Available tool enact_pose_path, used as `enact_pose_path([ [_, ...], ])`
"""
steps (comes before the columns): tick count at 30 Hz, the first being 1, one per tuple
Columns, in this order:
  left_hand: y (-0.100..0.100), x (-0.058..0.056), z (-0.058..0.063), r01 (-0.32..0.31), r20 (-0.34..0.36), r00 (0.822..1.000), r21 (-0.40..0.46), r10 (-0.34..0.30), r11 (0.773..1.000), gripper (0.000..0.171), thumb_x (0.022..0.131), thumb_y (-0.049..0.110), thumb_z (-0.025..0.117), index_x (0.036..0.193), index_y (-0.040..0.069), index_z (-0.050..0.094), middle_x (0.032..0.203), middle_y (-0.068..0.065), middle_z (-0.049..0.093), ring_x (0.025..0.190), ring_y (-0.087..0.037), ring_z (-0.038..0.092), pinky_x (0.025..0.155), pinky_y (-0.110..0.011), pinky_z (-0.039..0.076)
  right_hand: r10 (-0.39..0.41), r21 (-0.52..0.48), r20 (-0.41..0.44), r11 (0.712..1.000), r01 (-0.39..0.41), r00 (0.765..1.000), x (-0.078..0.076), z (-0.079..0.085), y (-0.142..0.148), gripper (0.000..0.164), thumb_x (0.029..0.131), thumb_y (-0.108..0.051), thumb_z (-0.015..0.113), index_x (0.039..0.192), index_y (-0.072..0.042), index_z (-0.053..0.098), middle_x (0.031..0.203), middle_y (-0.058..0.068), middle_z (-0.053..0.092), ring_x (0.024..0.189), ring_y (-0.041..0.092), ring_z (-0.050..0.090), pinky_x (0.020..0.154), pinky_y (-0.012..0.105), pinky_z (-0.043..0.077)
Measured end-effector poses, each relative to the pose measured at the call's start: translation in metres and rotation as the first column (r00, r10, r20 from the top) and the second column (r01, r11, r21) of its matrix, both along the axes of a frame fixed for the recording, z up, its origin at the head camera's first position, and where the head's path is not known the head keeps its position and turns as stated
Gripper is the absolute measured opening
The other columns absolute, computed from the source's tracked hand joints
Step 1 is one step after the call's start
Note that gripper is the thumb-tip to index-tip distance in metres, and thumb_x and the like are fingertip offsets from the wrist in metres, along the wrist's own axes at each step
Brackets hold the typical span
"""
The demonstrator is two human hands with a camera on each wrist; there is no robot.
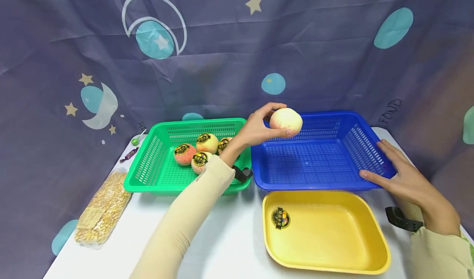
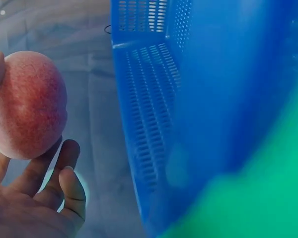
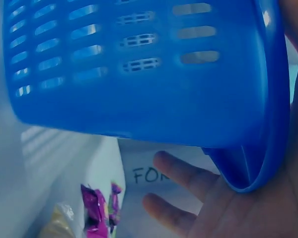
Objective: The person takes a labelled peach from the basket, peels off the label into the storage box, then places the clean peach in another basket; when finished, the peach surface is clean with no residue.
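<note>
My left hand (image 1: 259, 126) holds a peach (image 1: 286, 122) between thumb and fingers, raised above the left side of a blue basket (image 1: 303, 185). Seen from the left wrist, that peach (image 2: 30, 106) has a red, speckled side. Several peaches (image 1: 185, 154) with black-and-gold labels lie in the green basket (image 1: 148, 188) under my left forearm, which partly hides them. At the blue basket's front right corner is my right hand (image 1: 411, 180), its thumb over the rim and its fingers along the outside. The right wrist view shows the rim (image 3: 275, 99) against the palm.
A yellow tub (image 1: 326, 238) with a fruit label inside stands in front of the blue basket. To the left lie a bag of corn kernels (image 1: 103, 209), a purple-wrapped candy (image 1: 128, 154) and a green lollipop (image 1: 135, 141). A patterned cloth (image 1: 222, 65) hangs behind.
</note>
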State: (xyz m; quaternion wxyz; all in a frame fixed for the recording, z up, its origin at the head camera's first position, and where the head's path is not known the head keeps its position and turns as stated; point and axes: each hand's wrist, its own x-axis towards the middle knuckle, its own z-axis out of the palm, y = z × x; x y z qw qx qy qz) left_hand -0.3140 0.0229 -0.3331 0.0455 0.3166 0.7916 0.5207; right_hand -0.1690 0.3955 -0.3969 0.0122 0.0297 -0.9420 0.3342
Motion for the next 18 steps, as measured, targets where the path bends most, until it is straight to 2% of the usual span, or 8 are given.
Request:
enact_pose_path([
  [5, 0.021, -0.014, -0.003, 0.026, 0.02, 0.999, -0.034, -0.025, 0.999, 0.07, 0.081, 0.03, 0.086, 0.143, 0.024, 0.053, 0.129, -0.003, 0.061, 0.116, -0.019, 0.059, 0.085, -0.027, 0.057, 0.03, 0.041, 0.004, 0.999, -0.03, 1.0, -0.002, 0.002, -0.004, 0.104, 0.094, -0.041, 0.067, 0.164, -0.007, -0.002, 0.17, 0.023, -0.01, 0.151, 0.059, 0.0, 0.109, 0.084, 0.005],
  [10, 0.046, -0.024, -0.008, 0.052, 0.044, 0.998, -0.098, -0.048, 0.994, 0.074, 0.08, 0.029, 0.087, 0.144, 0.021, 0.052, 0.131, -0.004, 0.059, 0.116, -0.02, 0.058, 0.086, -0.025, 0.057, 0.054, 0.043, 0.018, 0.998, -0.055, 0.998, -0.001, 0.004, -0.003, 0.105, 0.094, -0.038, 0.068, 0.163, -0.006, -0.003, 0.17, 0.022, -0.011, 0.152, 0.057, -0.003, 0.111, 0.083, 0.004],
  [18, 0.082, -0.031, -0.027, 0.054, 0.105, 0.994, -0.184, -0.035, 0.981, 0.071, 0.08, 0.027, 0.088, 0.142, 0.022, 0.055, 0.136, -0.004, 0.059, 0.114, -0.021, 0.061, 0.089, -0.027, 0.054, 0.083, 0.031, 0.02, 0.996, -0.084, 0.996, 0.005, 0.007, 0.007, 0.108, 0.091, -0.034, 0.073, 0.164, -0.009, -0.002, 0.171, 0.02, -0.011, 0.154, 0.053, -0.008, 0.112, 0.081, -0.001],
])
